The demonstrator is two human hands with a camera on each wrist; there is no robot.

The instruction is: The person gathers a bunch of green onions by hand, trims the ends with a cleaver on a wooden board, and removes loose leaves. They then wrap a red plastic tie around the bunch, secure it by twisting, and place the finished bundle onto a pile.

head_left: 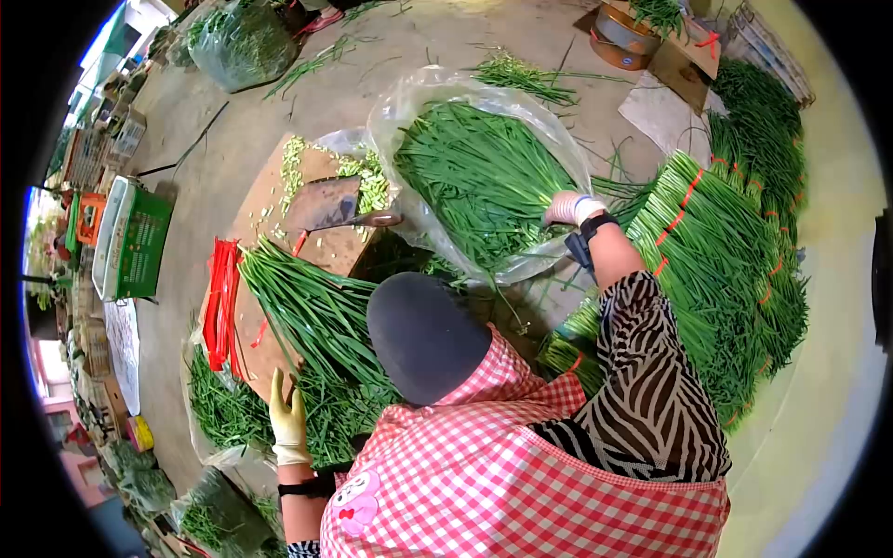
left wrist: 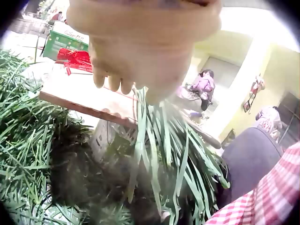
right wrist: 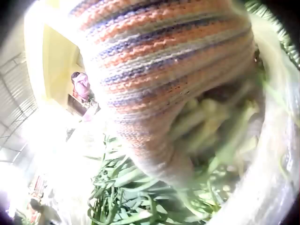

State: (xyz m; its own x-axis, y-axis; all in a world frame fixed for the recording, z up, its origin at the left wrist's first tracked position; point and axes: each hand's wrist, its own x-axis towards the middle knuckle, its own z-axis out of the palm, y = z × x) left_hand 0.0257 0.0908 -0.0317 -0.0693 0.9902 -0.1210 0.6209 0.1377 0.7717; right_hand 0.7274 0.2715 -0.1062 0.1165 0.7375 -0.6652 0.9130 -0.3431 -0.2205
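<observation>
My right hand [head_left: 569, 210], in a striped knit glove [right wrist: 154, 61], grips the stem ends of garlic chives [head_left: 479, 163] lying in a clear plastic bag [head_left: 386, 112]. Its fingertips are partly hidden among the stems. My left hand [head_left: 287, 423], in a pale glove, is at the near edge of a wooden board [head_left: 270, 219], fingers extended and thumb apart. Beside it on the board lies a loose bunch of garlic chives [head_left: 321, 307], leaves hanging over the edge. A cleaver [head_left: 321, 205] rests farther back among pale cut stem ends [head_left: 292, 167].
Red plastic strips [head_left: 221, 302] hang over the board's left side. Tied chive bundles [head_left: 693, 251] are piled along the right wall. A green crate [head_left: 149, 242] stands at left, a full plastic bag [head_left: 240, 46] at the back. Loose chives [head_left: 233, 405] lie below the board.
</observation>
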